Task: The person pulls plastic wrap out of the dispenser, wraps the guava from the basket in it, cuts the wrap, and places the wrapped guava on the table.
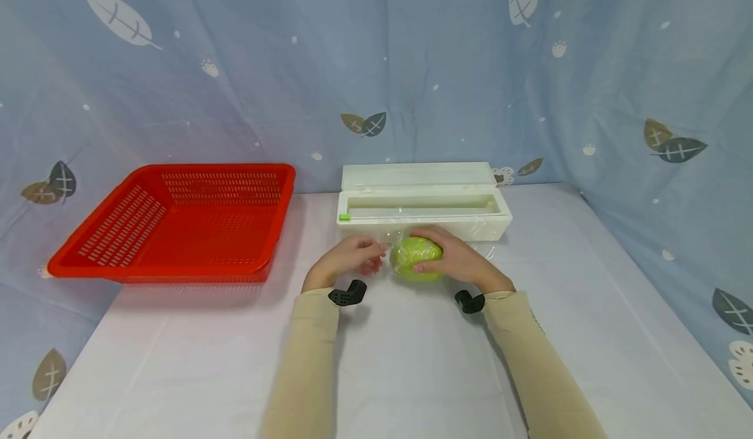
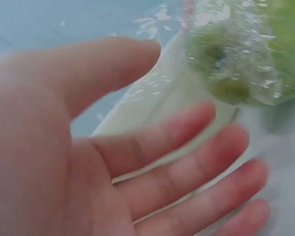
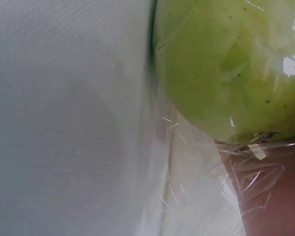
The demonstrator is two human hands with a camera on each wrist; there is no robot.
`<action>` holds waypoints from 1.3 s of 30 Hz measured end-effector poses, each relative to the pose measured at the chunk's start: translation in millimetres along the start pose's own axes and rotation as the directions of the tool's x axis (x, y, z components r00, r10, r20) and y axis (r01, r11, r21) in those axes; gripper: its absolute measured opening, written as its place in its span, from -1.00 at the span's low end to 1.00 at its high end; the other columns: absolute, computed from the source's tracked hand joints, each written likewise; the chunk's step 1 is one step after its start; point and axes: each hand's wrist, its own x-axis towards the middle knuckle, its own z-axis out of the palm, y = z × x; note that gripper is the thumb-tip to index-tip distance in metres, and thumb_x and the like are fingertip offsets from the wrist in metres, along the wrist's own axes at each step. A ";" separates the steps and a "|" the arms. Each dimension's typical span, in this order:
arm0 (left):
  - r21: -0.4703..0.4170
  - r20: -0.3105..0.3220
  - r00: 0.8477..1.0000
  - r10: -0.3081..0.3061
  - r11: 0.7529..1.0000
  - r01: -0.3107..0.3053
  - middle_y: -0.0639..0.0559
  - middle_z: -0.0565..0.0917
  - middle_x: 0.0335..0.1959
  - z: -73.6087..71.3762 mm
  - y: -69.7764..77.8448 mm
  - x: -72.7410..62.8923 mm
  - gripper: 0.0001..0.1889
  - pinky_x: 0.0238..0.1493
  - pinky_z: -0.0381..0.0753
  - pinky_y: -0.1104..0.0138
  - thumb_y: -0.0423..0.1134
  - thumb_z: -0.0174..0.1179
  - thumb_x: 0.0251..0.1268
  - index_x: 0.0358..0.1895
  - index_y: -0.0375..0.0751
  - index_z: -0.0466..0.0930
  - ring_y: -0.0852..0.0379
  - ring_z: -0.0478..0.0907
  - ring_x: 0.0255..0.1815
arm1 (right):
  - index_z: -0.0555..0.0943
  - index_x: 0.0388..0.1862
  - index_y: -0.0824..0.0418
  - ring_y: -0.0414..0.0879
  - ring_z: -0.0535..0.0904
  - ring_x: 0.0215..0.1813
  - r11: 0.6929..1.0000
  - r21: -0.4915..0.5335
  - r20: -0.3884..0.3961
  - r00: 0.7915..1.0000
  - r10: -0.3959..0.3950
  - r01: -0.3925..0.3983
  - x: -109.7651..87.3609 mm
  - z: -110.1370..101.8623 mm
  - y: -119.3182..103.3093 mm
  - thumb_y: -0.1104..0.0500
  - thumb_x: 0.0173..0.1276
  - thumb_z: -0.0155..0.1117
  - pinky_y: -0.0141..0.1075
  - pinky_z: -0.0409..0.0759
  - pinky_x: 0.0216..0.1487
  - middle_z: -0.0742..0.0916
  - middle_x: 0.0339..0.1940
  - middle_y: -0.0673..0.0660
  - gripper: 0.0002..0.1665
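Observation:
A round green fruit (image 1: 416, 258) with small dark specks sits on the table in front of a white cling film box, clear plastic film (image 2: 236, 49) wrapped around it. My right hand (image 1: 461, 257) grips the fruit from its right side, fingers over the far side and thumb on the near side. In the right wrist view, wrinkled film stretches from the fruit across part of that hand. My left hand (image 1: 353, 256) is just left of the fruit, its fingers spread apart and holding nothing. The white cling film box (image 1: 423, 225) has its lid raised.
At the back left stands a red plastic basket (image 1: 265, 256) with slotted sides. A green slider (image 1: 344, 217) sits on the box's front left edge. Behind the white-covered table (image 1: 412, 373) hangs a blue leaf-patterned curtain (image 1: 265, 66).

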 end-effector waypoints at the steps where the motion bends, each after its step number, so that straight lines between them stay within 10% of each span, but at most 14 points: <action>1: -0.007 0.008 1.000 -0.006 1.000 0.006 -0.18 0.60 -0.28 1.2 -1.7 1.3 -0.59 -0.21 0.54 0.19 -0.01 0.11 0.19 -0.18 -0.36 0.52 -0.06 0.56 -0.27 | 0.34 0.20 -0.19 -0.11 0.37 0.00 1.000 -0.001 0.000 1.000 0.003 -0.003 0.0 0.1 0.2 -0.29 -0.10 0.34 -0.15 0.41 -0.08 0.40 0.12 -0.11 -0.18; 10: -0.064 0.185 0.982 0.028 0.998 -0.017 -0.17 0.56 -0.32 18.1 -14.8 13.4 -0.56 -0.34 0.58 0.18 0.01 0.22 0.08 -0.08 -0.21 0.45 -0.02 0.56 -0.44 | 0.34 0.21 -0.14 -0.09 0.37 -0.03 1.000 0.021 0.001 1.000 -0.008 0.008 0.7 0.3 3.1 -0.30 -0.10 0.33 -0.17 0.41 -0.11 0.39 0.12 -0.08 -0.16; 24: -0.012 0.159 0.987 -0.012 1.000 0.015 -0.13 0.52 -0.47 21.0 -7.7 12.8 -0.56 -0.41 0.56 0.20 0.11 0.19 0.07 -0.14 -0.15 0.48 0.00 0.52 -0.51 | 0.34 0.20 -0.16 -0.10 0.37 -0.01 1.000 0.024 0.009 1.000 -0.017 0.017 -0.3 -0.2 0.6 -0.27 -0.08 0.34 -0.16 0.41 -0.10 0.39 0.13 -0.08 -0.19; 33: 0.198 -0.081 0.995 -0.058 0.977 0.073 -0.04 0.53 -0.40 28.6 9.4 10.3 -0.35 -0.35 0.51 0.23 0.41 0.05 -0.08 -0.33 -0.19 0.49 0.02 0.49 -0.38 | 0.33 0.20 -0.17 -0.14 0.33 0.06 0.999 -0.015 0.007 0.999 -0.041 0.042 0.7 0.5 -0.9 -0.29 -0.08 0.33 -0.15 0.38 -0.02 0.38 0.15 -0.10 -0.19; 39: 0.541 -0.409 0.912 0.008 0.807 0.235 0.09 0.48 -0.53 35.0 31.5 4.0 -0.33 -0.52 0.33 0.25 0.55 -0.06 -0.22 -0.40 -0.02 0.37 0.12 0.41 -0.53 | 0.32 0.21 -0.18 -0.15 0.32 0.08 0.997 -0.040 -0.004 0.998 -0.061 0.060 0.9 1.2 -1.1 -0.30 -0.08 0.33 -0.16 0.39 -0.02 0.37 0.17 -0.11 -0.18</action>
